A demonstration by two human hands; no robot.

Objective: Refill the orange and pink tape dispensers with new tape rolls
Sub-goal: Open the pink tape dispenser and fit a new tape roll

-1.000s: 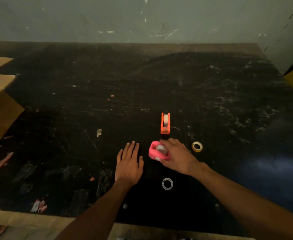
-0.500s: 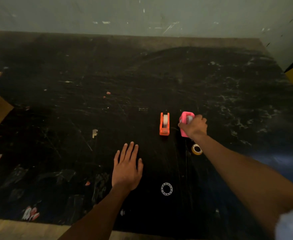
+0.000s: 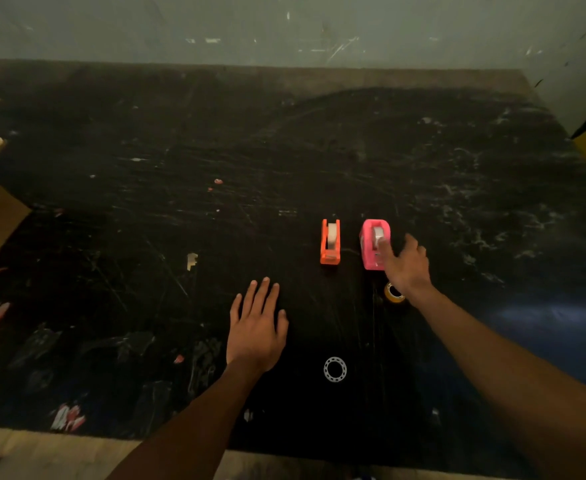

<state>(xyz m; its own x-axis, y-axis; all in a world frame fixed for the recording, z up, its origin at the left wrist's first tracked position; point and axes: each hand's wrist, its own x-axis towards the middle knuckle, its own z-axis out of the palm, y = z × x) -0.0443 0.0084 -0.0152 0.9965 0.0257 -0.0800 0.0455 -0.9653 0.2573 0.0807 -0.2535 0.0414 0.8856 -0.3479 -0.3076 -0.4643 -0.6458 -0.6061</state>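
Head view: I see both dispensers standing side by side on the dark counter (image 3: 458,168), each with a pale roll seated in it.
Pink dispenser (image 3: 374,244): upright, just right of the orange dispenser (image 3: 330,242), apart from it.
Right hand (image 3: 406,266): fingers loose and spread, one fingertip touching the pink shell, gripping nothing.
Left hand (image 3: 256,327): flat on the counter, released, holding nothing.
Leftovers: yellow roll (image 3: 393,293) partly under my wrist, white ring (image 3: 335,369) nearer me.
Doing it well: I judge the job nearly finished; I lift the finger straight off so the light shell doesn't tip.
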